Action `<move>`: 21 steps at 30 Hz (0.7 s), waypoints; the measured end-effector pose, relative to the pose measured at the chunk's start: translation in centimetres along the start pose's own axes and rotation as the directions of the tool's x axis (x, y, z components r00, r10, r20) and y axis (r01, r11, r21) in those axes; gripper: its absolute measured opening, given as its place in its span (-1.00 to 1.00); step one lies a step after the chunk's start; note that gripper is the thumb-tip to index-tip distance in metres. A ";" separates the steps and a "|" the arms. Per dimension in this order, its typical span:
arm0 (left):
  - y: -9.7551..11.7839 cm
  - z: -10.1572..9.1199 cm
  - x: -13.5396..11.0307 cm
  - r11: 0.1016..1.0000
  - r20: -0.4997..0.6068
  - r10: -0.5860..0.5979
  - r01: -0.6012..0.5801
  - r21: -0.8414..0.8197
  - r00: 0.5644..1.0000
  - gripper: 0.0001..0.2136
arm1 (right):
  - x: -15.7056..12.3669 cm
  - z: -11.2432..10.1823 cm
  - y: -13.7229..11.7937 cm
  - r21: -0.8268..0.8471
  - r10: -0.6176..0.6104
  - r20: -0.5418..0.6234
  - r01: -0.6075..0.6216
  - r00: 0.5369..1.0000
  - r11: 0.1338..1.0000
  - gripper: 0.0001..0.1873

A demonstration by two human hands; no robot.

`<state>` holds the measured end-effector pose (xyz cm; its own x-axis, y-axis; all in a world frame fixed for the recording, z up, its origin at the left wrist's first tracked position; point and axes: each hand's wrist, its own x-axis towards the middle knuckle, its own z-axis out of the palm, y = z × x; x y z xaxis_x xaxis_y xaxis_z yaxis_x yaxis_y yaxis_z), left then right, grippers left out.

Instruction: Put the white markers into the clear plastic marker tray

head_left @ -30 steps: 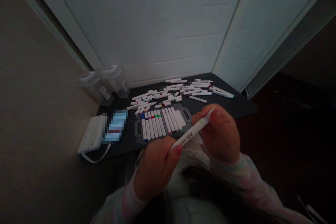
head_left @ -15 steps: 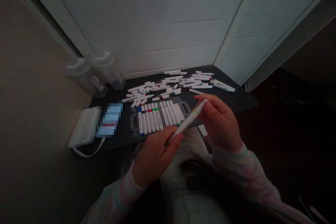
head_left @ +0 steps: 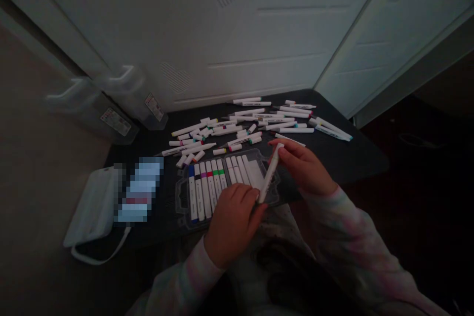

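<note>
A white marker (head_left: pixel 269 174) slants between my two hands, over the right end of a clear plastic case. My left hand (head_left: pixel 234 221) is closed around its lower end. At the upper end, my right hand (head_left: pixel 301 165) pinches the marker between thumb and fingers. The clear case (head_left: pixel 182 196) lies on the dark table with a row of white markers (head_left: pixel 202 192) in it, several with coloured bands. My left hand covers part of the case's front. Behind it, loose markers and caps (head_left: pixel 229 131) are scattered about.
On the left, a phone (head_left: pixel 140 190) with a blurred screen lies beside a white box-like object (head_left: pixel 92 207) with a white cable (head_left: pixel 107 259). Two clear plastic containers (head_left: pixel 129 94) stand at the back left. A white panelled door (head_left: pixel 229 34) rises behind the table (head_left: pixel 333 158).
My hands have brought the marker closer to the case and tilted it more upright. Both hands still hold it. The view has shifted nearer to the table.
</note>
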<state>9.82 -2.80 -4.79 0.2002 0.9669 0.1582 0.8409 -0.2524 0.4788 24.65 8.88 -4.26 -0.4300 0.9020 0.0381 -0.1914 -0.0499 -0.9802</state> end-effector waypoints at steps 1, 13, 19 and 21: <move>-0.3 0.2 0.1 1.000 0.003 0.011 -0.011 0.027 1.000 -0.72 | 0.6 -0.2 0.1 0.001 0.017 0.018 -0.017 1.000 1.000 -0.79; -3.2 0.7 1.6 0.941 0.107 0.032 -0.066 0.331 0.994 -0.53 | 7.8 -1.8 2.4 -0.020 0.236 0.158 -0.236 0.959 0.972 -0.75; -4.1 0.6 2.7 0.937 0.082 0.025 -0.052 0.346 0.996 -0.51 | 7.9 -1.4 2.5 0.005 0.243 0.136 -0.246 0.960 0.969 -0.74; -4.4 0.6 3.0 0.939 0.083 0.017 -0.045 0.342 0.996 -0.52 | 7.8 -1.4 2.5 0.009 0.230 0.106 -0.232 0.967 0.973 -0.75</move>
<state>6.97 1.26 -6.93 0.2560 0.9621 0.0939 0.9521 -0.2678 0.1474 22.08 16.36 -6.73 -0.5538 0.8155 -0.1678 -0.0943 -0.2617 -0.9605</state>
